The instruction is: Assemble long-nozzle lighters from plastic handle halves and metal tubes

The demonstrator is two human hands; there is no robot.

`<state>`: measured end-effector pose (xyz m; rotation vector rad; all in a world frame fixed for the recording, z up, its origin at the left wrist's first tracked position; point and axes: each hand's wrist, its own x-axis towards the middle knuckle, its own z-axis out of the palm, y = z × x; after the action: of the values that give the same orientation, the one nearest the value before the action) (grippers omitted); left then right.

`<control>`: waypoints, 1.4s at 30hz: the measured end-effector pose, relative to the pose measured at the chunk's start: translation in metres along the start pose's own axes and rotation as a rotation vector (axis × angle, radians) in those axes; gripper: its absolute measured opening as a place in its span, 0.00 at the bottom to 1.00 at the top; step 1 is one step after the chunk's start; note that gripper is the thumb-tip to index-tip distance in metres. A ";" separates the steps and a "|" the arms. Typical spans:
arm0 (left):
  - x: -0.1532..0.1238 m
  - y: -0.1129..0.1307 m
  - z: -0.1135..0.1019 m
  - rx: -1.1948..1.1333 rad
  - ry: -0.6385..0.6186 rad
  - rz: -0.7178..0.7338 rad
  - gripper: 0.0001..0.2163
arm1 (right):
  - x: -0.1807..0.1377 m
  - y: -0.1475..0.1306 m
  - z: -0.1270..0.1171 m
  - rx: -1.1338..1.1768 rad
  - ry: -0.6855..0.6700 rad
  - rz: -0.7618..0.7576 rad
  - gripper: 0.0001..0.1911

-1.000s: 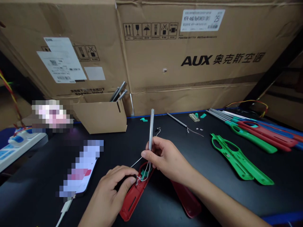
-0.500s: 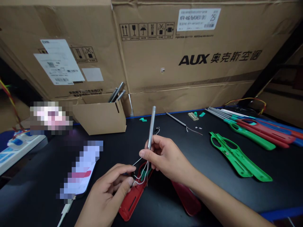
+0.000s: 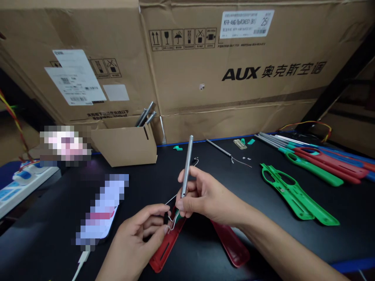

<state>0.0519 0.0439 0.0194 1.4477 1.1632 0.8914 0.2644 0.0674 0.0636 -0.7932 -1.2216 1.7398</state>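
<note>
**Obs., head cam:** vs. 0.5 s ago, R hand [image 3: 212, 197] has moved in twd L hand [image 3: 136, 238]; fingertips now nearly meet over the wires. Steel rod [image 3: 186, 168] sits lower in R grip, its bottom end now showing betw. R fingers [image 3: 187, 205].

**Rod:** held in the air above black bench [image 3: 293, 242], over red plastic shell [image 3: 166, 246]. Long axis near upright, top leaning slightly to image right, away fr. person; lower end points down twd wires.

**R fingers:** clamped on rod, thumb opposing.
**L fingers:** curled together by thin white wires [image 3: 173, 220] + small dark part; can't tell if actually gripping, view partly hidden.

Wires run up fr. shell betw. both hands; thin wire w/ small hook [image 3: 195, 160] stands just beyond rod. Green piece shows at shell, partly hidden. Second red shell [image 3: 231, 244] lies nearby, apart fr. hands.

**Around:** green shells [image 3: 295, 195] on R side of bench; red/green/blue rod assemblies [image 3: 322, 160] further back; card box w/ steel rods [image 3: 125, 146] back L; AUX carton [image 3: 234, 70] behind.
</note>
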 end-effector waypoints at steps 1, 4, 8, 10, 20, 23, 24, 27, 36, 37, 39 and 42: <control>0.000 0.003 0.001 0.006 0.002 0.006 0.10 | 0.000 0.000 0.000 -0.009 -0.011 -0.015 0.26; 0.002 0.011 0.003 0.015 0.013 0.018 0.10 | 0.001 0.002 0.001 -0.094 0.002 -0.076 0.22; 0.003 0.015 0.000 0.096 0.034 0.040 0.09 | 0.006 0.006 0.001 -0.185 0.040 -0.130 0.19; 0.002 0.013 -0.002 0.148 0.042 0.036 0.09 | 0.009 0.008 0.000 -0.209 0.045 -0.137 0.19; 0.005 0.013 0.002 0.115 0.119 0.073 0.08 | 0.015 0.011 -0.001 -0.101 0.070 -0.130 0.22; 0.004 0.013 0.000 0.140 0.101 0.074 0.07 | 0.017 0.012 -0.003 -0.040 0.046 -0.087 0.25; 0.004 0.012 -0.001 0.149 0.098 0.076 0.07 | 0.017 0.012 -0.004 -0.034 0.040 -0.075 0.25; 0.003 0.009 -0.001 0.172 0.103 0.086 0.06 | 0.020 0.011 -0.006 -0.034 0.018 -0.052 0.26; 0.004 0.008 0.005 0.224 0.179 0.140 0.07 | 0.030 0.009 -0.008 -0.036 -0.113 -0.032 0.22; 0.004 0.008 0.005 0.224 0.184 0.140 0.08 | 0.030 0.009 -0.009 -0.039 -0.125 -0.035 0.21; 0.003 0.007 0.006 0.226 0.180 0.137 0.09 | 0.031 0.009 -0.011 -0.048 -0.143 -0.043 0.20; 0.002 0.008 0.006 0.237 0.152 0.140 0.07 | 0.030 0.009 -0.015 -0.063 -0.165 -0.050 0.19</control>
<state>0.0595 0.0439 0.0257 1.6926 1.3285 1.0005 0.2608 0.0992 0.0491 -0.6593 -1.4002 1.7609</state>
